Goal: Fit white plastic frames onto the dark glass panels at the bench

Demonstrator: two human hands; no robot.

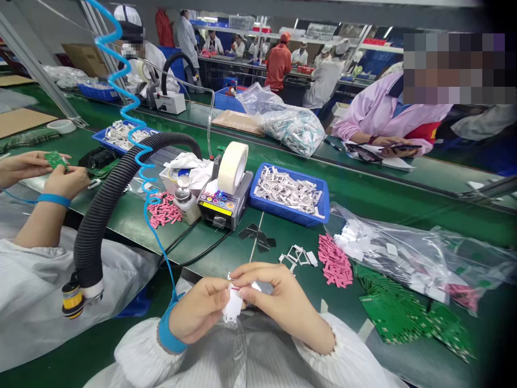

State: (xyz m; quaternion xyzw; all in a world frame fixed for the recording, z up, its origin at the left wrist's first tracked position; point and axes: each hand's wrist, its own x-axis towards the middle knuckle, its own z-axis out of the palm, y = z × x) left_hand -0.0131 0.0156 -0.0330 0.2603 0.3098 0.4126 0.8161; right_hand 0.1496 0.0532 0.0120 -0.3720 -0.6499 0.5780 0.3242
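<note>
Close to my body, my left hand [202, 310] pinches a small flat white piece [233, 306] between thumb and fingers. My right hand [278, 293] has its fingertips closed on the top of the same piece, where a thin pink strip [235, 288] shows along the edge. The fingers partly hide the piece, so its exact kind is unclear. Just beyond my hands lie several white frames [297, 256] and dark thin plates [258, 237]. A pile of pink strips [334, 261] sits to the right, with green circuit boards [393, 307] stacked near it.
A blue tray [326, 202] of white frames stands behind a tape dispenser [226, 207]'s right side. Left are a pump bottle [186, 205], pink pieces [163, 210] and a black hose [91, 226]. A plastic bag [388, 242] lies right. A co-worker's hands [60, 178] hold a green board.
</note>
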